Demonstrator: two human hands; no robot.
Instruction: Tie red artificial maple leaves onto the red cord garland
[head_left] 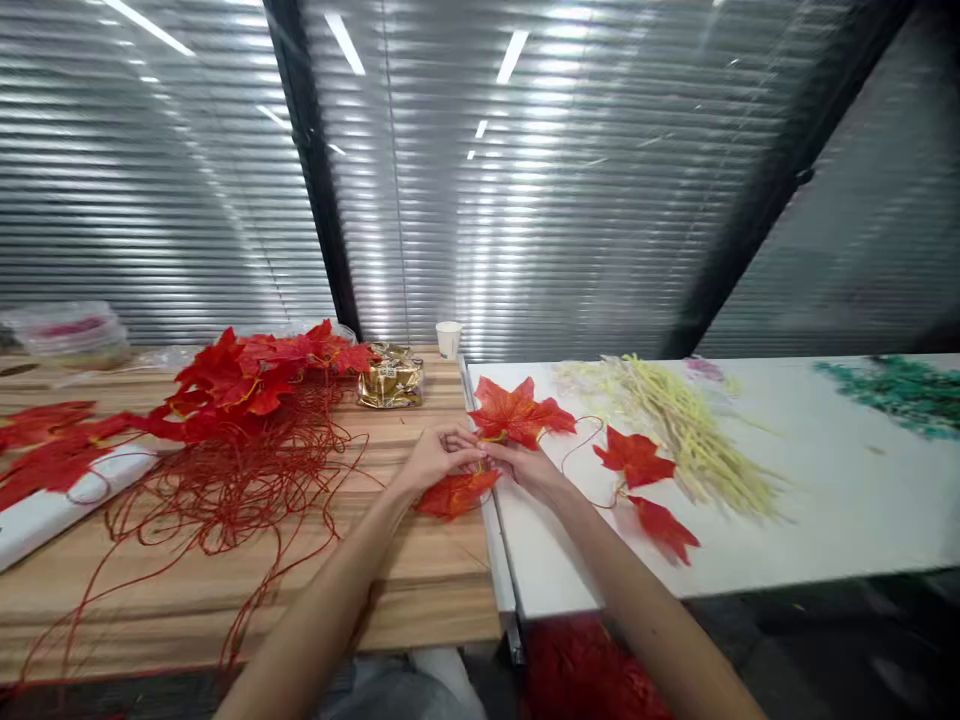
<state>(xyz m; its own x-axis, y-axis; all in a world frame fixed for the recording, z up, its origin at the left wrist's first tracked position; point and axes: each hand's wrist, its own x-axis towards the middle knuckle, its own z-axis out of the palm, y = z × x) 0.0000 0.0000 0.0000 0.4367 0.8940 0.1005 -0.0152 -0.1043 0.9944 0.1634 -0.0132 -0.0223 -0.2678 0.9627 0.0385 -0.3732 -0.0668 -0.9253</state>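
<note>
Both hands meet over the seam between a wooden table and a white one. My left hand (441, 458) is closed, thumb and fingers pinched at the stems of artificial red maple leaves. Close against it, my right hand (529, 468) pinches the same spot, just below a large red maple leaf (511, 410). Another leaf (457, 494) hangs under the fingers. A thin red cord (583, 447) runs right from the hands to two more leaves (636, 458) on the white table. The exact grip on stem and cord is partly hidden by the fingers.
Left lies a tangle of red cord (247, 490) under a heap of red leaves (255, 375). Behind are a gold packet (391, 380) and a paper cup (448, 340). Pale yellow stems (675, 430) and green foliage (904, 395) lie on the white table (840, 510).
</note>
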